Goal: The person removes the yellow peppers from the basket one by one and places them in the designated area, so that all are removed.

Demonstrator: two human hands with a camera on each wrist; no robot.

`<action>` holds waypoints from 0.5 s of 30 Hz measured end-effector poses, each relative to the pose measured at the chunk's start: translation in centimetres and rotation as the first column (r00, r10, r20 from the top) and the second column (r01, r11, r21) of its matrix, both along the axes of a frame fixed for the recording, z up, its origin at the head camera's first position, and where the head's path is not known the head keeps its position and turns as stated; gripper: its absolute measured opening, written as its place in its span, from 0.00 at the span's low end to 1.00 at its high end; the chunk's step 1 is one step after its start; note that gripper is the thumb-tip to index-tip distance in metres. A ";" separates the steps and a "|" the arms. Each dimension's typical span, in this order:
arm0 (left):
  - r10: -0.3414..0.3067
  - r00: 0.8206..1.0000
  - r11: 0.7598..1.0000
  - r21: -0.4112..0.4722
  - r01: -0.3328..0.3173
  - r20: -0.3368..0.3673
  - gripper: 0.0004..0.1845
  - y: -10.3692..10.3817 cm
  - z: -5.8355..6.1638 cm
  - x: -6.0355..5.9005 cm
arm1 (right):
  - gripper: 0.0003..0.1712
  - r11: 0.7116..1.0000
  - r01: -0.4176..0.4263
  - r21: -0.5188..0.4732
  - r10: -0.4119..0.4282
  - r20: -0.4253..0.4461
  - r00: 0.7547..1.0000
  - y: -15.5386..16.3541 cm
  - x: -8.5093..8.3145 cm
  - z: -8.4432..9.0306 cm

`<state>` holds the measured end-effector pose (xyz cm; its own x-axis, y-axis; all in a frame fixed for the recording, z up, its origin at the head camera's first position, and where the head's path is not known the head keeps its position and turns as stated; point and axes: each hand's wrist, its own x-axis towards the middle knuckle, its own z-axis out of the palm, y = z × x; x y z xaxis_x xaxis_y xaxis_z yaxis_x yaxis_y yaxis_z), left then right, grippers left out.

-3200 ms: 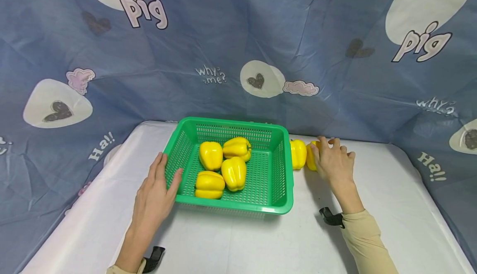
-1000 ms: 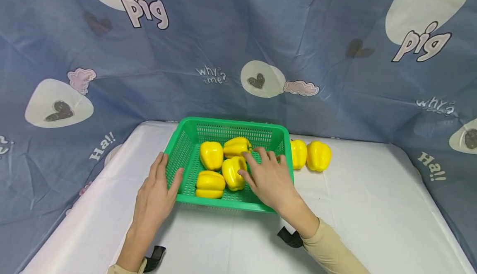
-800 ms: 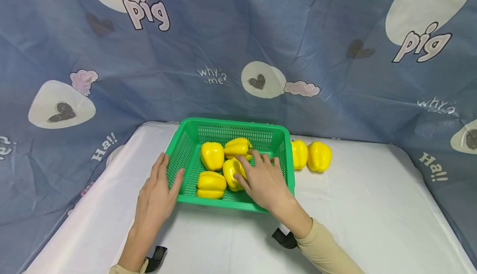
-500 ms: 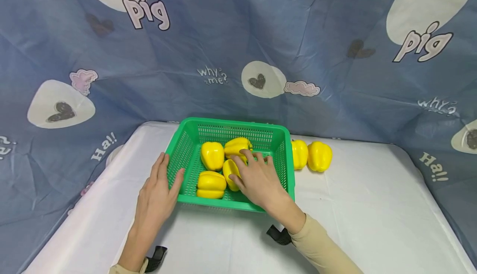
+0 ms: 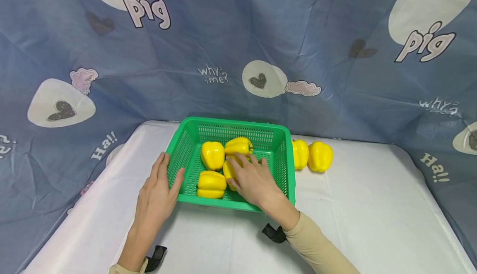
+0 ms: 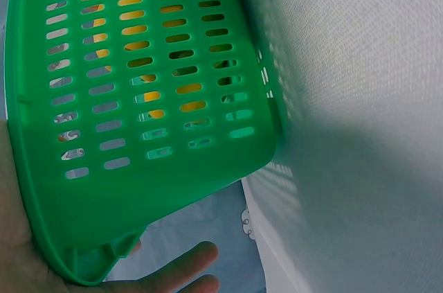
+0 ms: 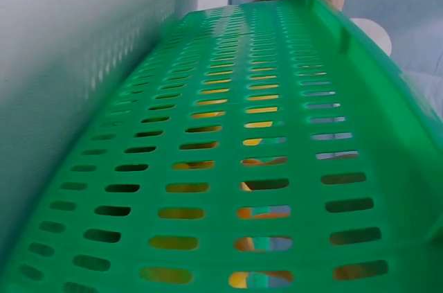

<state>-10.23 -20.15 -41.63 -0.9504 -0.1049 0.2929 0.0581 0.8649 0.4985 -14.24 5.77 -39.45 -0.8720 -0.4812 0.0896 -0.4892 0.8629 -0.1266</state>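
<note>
A green plastic basket [image 5: 281, 170] stands on the table with several yellow bell peppers inside. My left hand [image 5: 158, 191] holds its left rim, thumb over the inner side and fingers along the outside. In the left wrist view, two fingertips [image 6: 201, 255] reach out past the basket's corner. My right hand [image 5: 255, 181] is inside the basket, its thumb and fingers around a yellow bell pepper [image 5: 229, 170] that they partly cover. Close by lie a bell pepper at the back [image 5: 238, 145], one at the left [image 5: 213, 156] and one at the front [image 5: 211, 185].
Two more yellow bell peppers, a nearer one [image 5: 299, 154] and a farther one [image 5: 320, 157], stand side by side right of the basket. The white-covered table [image 5: 372, 199] meets a blue printed cloth [image 5: 335, 112] behind. In the right wrist view the basket's wall [image 7: 228, 168] blocks the right hand.
My right hand has left the bell peppers beside the basket, come left into the basket and closed around the middle pepper there. The left hand has stayed at the rim.
</note>
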 end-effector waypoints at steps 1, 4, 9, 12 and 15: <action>0.000 1.000 1.000 -0.001 0.000 -0.001 0.39 0.0 0.0 0.0 | 0.34 1.000 0.000 0.005 0.000 0.009 1.000 0.0 0.0 0.0; 0.000 1.000 1.000 -0.002 0.000 -0.005 0.39 0.0 0.0 0.0 | 0.36 1.000 0.002 0.017 -0.003 0.047 0.999 0.0 0.0 0.1; -0.001 1.000 1.000 -0.002 0.001 -0.003 0.39 0.0 0.1 0.0 | 0.36 1.000 0.002 0.026 -0.005 0.114 0.993 0.0 0.1 0.3; -0.001 1.000 1.000 -0.002 0.001 -0.002 0.39 0.0 0.0 0.0 | 0.34 1.000 0.001 0.020 -0.004 0.132 0.991 0.1 0.2 0.3; -0.001 1.000 1.000 -0.002 0.001 -0.003 0.39 0.0 0.0 0.0 | 0.32 1.000 0.001 0.010 -0.003 0.131 0.991 0.2 0.3 0.3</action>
